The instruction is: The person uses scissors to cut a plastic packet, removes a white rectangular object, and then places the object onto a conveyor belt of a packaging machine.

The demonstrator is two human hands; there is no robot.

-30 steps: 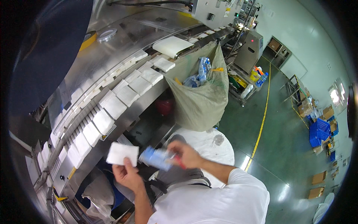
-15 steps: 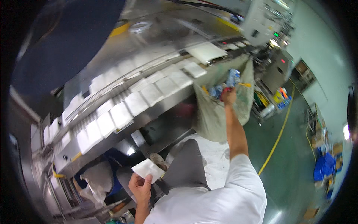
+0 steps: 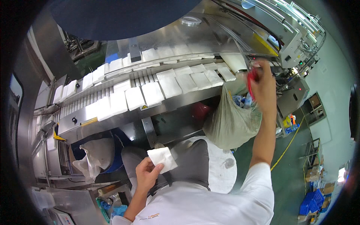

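Left hand [image 3: 147, 174]: thumb and fingers pinching one folded white pad [image 3: 163, 159] above grey trousers [image 3: 190, 161]. Right hand [image 3: 265, 84]: raised, fingers curled round red-handled scissors [image 3: 251, 84], blades up, near beige sack [image 3: 230, 126]. More white pads [image 3: 169, 87] line the conveyor [image 3: 187, 99] ahead.

Matt white against shiny silver around us.
We see a fabric-like, matt finish on the square white pad [image 3: 162, 159], matt cloth in our grey trousers [image 3: 187, 162] and the sagging grey-green sack [image 3: 230, 125], and smooth, reflective metal on the broad silver tabletop [image 3: 214, 35] and long silver conveyor panel [image 3: 180, 102]. The red looped scissor handles [image 3: 250, 83] look like smooth plastic, though blur leaves us unsure.
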